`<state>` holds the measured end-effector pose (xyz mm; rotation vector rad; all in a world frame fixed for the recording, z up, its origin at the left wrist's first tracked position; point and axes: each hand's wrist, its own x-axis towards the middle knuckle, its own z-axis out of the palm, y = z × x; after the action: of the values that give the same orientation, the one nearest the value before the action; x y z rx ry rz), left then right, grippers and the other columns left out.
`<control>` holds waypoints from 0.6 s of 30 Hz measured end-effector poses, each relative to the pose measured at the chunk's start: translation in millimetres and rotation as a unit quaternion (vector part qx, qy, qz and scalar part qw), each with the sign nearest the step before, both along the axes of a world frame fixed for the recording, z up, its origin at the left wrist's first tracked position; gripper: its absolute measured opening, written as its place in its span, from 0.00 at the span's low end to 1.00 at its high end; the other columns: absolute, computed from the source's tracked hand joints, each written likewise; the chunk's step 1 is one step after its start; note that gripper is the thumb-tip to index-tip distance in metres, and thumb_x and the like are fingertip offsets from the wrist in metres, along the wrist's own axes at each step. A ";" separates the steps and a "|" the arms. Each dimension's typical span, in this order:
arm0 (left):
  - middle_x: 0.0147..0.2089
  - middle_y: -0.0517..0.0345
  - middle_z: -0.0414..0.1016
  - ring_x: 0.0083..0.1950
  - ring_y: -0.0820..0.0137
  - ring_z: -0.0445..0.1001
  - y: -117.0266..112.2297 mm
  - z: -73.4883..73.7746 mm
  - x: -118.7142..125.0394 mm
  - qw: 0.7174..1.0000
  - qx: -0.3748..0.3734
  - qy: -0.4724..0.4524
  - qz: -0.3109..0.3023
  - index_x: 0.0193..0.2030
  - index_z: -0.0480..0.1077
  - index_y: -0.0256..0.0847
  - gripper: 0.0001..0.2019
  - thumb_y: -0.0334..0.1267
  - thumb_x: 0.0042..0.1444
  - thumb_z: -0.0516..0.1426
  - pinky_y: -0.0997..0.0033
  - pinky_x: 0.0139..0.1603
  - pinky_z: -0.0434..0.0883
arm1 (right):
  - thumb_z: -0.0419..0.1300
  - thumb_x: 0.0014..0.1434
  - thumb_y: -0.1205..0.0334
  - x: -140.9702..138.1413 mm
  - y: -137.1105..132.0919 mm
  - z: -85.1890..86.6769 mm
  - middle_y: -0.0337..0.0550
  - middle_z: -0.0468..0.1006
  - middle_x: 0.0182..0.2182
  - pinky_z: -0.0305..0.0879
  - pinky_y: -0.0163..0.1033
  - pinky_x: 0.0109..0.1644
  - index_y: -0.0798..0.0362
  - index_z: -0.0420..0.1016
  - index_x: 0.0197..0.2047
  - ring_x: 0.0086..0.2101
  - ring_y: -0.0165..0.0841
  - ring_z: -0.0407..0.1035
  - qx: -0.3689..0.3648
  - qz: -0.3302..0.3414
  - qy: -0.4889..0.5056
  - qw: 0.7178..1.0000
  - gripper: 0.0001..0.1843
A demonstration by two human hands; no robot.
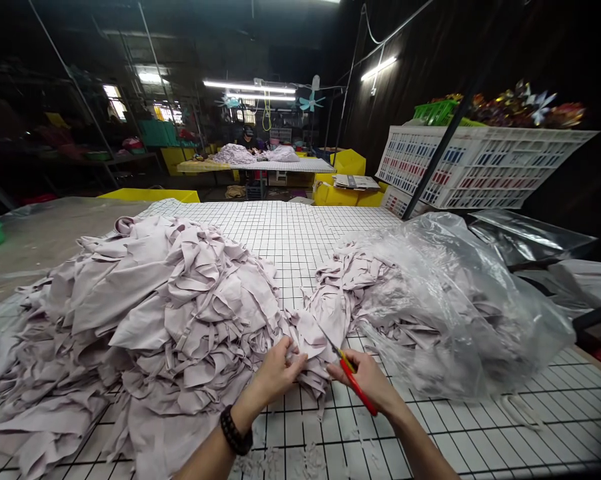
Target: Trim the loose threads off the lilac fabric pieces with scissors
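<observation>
My left hand, with a dark beaded bracelet on the wrist, is closed on a piece of pale pinkish fabric at the middle of the table. In my right hand is a pair of scissors with red and yellow handles, its blades pointing up and left over the cloth. To the left of my hands rises a large heap of the same fabric. More fabric pieces spill on the right from a clear plastic bag.
The table has a black grid on white. Small scraps lie near its front edge. A white crate stands behind the bag, beside a dark post. Farther back, a person is at another table.
</observation>
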<state>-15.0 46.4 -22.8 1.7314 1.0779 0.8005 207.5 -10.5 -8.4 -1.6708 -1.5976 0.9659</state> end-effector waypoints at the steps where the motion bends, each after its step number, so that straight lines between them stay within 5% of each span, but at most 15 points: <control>1: 0.33 0.56 0.70 0.33 0.68 0.69 4.5 4.1 -4.3 0.998 0.034 0.051 0.009 0.37 0.67 0.40 0.17 0.52 0.50 0.59 0.72 0.34 0.64 | 0.61 0.49 0.44 6.6 -0.5 -2.8 0.31 0.60 0.19 0.51 0.32 0.25 0.52 0.61 0.22 0.22 0.27 0.55 -0.003 -0.019 0.007 1.000 0.21; 4: 0.37 0.50 0.74 0.37 0.61 0.72 23.7 24.8 -19.2 0.975 0.088 0.204 0.005 0.45 0.68 0.40 0.21 0.44 0.44 0.64 0.69 0.35 0.66 | 0.61 0.49 0.45 25.9 -1.4 -12.4 0.31 0.60 0.19 0.54 0.32 0.25 0.51 0.60 0.22 0.22 0.28 0.57 -0.014 -0.064 0.009 0.998 0.20; 6: 0.31 0.49 0.74 0.33 0.60 0.73 41.6 48.2 -28.8 0.952 0.087 0.294 -0.017 0.37 0.71 0.39 0.11 0.36 0.45 0.62 0.68 0.32 0.65 | 0.60 0.49 0.46 35.5 0.6 -18.0 0.32 0.62 0.19 0.56 0.33 0.26 0.51 0.60 0.23 0.23 0.29 0.59 -0.015 -0.094 -0.011 0.995 0.19; 9: 0.22 0.52 0.71 0.26 0.64 0.71 75.4 102.3 -42.2 0.934 0.076 0.346 -0.044 0.21 0.69 0.38 0.06 0.32 0.46 0.59 0.68 0.31 0.65 | 0.58 0.50 0.48 43.2 12.8 -22.8 0.34 0.68 0.21 0.59 0.34 0.29 0.51 0.65 0.26 0.25 0.31 0.63 0.004 -0.150 -0.062 0.987 0.15; 11: 0.23 0.53 0.72 0.26 0.68 0.71 100.8 150.7 -53.1 0.930 0.084 0.356 -0.036 0.22 0.71 0.37 0.08 0.34 0.50 0.56 0.69 0.32 0.65 | 0.56 0.50 0.51 44.0 27.7 -24.0 0.37 0.72 0.24 0.60 0.35 0.32 0.52 0.68 0.30 0.28 0.33 0.67 0.017 -0.175 -0.081 0.981 0.12; 13: 0.30 0.56 0.74 0.32 0.69 0.73 126.9 202.3 -67.7 0.903 0.158 0.396 0.043 0.32 0.74 0.34 0.12 0.40 0.56 0.53 0.70 0.38 0.66 | 0.56 0.49 0.53 41.0 46.4 -24.9 0.40 0.75 0.28 0.61 0.36 0.34 0.52 0.70 0.33 0.30 0.35 0.69 0.022 -0.184 -0.089 0.979 0.12; 15: 0.36 0.55 0.73 0.44 0.64 0.72 151.8 247.1 -86.1 0.840 0.259 0.452 0.149 0.40 0.72 0.26 0.24 0.48 0.61 0.46 0.66 0.46 0.63 | 0.56 0.49 0.52 33.7 66.2 -26.9 0.42 0.76 0.30 0.61 0.37 0.35 0.53 0.70 0.35 0.32 0.36 0.69 0.021 -0.188 -0.095 0.977 0.15; 18: 0.45 0.46 0.69 0.55 0.53 0.65 181.6 284.2 -116.8 0.761 0.281 0.526 0.255 0.47 0.65 0.14 0.38 0.55 0.63 0.34 0.60 0.51 0.58 | 0.57 0.49 0.48 16.9 90.7 -32.8 0.47 0.76 0.34 0.61 0.38 0.37 0.54 0.70 0.39 0.36 0.39 0.69 0.016 -0.200 -0.106 0.974 0.19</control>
<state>-131.7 228.0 261.4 2.5399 2.3248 0.4117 224.4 80.2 -41.2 -2.0258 -1.3166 0.5694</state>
